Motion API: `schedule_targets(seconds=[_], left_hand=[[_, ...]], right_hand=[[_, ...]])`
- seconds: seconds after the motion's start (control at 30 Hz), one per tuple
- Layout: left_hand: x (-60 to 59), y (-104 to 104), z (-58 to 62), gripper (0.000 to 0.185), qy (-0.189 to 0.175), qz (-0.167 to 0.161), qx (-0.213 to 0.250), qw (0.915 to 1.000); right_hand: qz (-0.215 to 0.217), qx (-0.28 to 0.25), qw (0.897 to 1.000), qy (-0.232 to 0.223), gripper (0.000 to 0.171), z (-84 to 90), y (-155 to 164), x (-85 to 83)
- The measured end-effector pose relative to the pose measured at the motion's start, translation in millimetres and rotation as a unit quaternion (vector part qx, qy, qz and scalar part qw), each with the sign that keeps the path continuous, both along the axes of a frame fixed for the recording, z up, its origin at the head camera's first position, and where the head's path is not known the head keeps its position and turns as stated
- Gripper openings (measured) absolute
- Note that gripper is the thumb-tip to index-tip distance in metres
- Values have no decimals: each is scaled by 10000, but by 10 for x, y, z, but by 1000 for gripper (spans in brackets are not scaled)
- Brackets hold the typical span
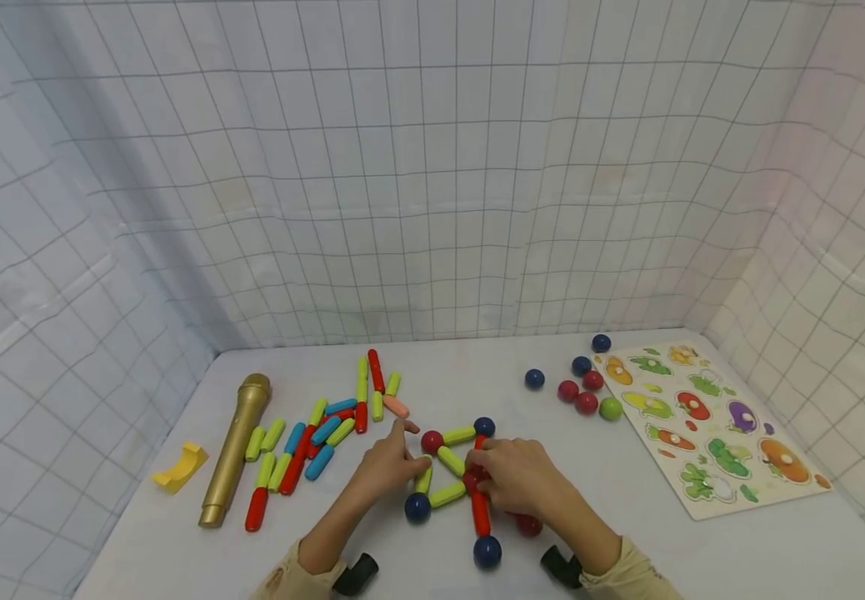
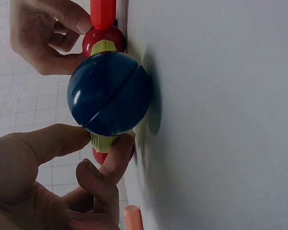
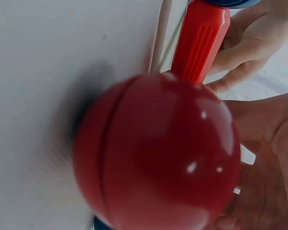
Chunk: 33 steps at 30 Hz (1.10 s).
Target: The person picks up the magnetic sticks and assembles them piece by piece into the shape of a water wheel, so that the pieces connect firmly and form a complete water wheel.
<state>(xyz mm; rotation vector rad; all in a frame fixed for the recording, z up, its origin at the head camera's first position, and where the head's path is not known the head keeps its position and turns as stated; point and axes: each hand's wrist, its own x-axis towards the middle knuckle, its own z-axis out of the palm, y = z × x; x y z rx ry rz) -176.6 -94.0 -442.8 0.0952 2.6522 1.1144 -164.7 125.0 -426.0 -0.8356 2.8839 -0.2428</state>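
1. Your left hand (image 1: 386, 468) pinches a yellow-green stick (image 1: 424, 478) in the stick-and-ball frame (image 1: 453, 467), thumb and finger curled round it just above the frame's dark blue ball (image 1: 417, 507).
2. Your right hand (image 1: 517, 477) curls round the frame's red stick (image 1: 481, 510) near its middle red ball.
3. Left of the frame there's a pile of loose sticks (image 1: 317, 433), and past that a gold microphone (image 1: 236, 448).
4. Right of it sit loose balls (image 1: 584, 385) and a puzzle board (image 1: 710, 425).

My head camera looks forward and down across the whole counter (image 1: 627, 533) from some way back. Both my wrist cameras sit low at the counter surface, turned sideways and very close. All three share the stick-and-ball figure (image 1: 453, 467) in the middle.
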Motion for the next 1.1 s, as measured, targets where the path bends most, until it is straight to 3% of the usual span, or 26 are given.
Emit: schedule_targets(seconds=[0.3,0.43,0.5,0.57,0.67,0.8,0.97,1.1], left_hand=[[-72,5,-44,48,161,-66,-60,9998],[-67,-114,-5,32,535,137,-576,9968],[-75,-245,41,25,965,421,-1168,9876],[-84,-413,77,22,1360,808,-1807,9707],[-84,-670,106,27,1533,1170,-2438,9505],[-53,-883,119,36,1290,1099,-2522,9527],[30,-984,189,53,832,935,-2639,9564],[47,-1013,218,42,556,787,-2773,9559]], right_hand=[[79,-75,9999,-127,24,30,8,16],[120,-119,9998,-106,23,23,24,21],[146,-147,9998,-67,24,21,32,14],[148,-165,9997,-45,25,17,40,3],[150,-197,9997,-6,27,16,49,-14],[93,-278,9996,27,27,10,59,-22],[46,-380,9992,71,25,0,31,-9],[5,-262,9994,213,25,1,-2,-5]])
